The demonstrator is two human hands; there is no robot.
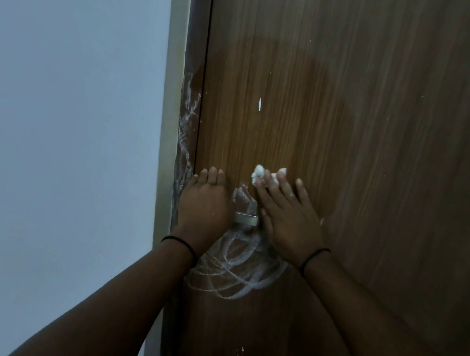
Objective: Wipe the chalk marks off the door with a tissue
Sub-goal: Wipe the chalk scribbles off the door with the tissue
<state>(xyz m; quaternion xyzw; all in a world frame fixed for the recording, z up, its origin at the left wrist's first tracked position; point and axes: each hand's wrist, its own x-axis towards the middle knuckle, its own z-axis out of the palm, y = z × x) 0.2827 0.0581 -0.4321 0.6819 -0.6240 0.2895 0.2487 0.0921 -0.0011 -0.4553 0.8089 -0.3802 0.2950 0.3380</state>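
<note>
White looping chalk marks (233, 265), half-wiped door (354, 134)

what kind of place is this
Probably indoors in a home or flat: a wood-grain door with a metal handle, set in a pale frame beside a plain painted wall.

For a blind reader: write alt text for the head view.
A right hand presses a tissue on a wooden door above looping chalk marks. The left hand grips the handle.
</note>
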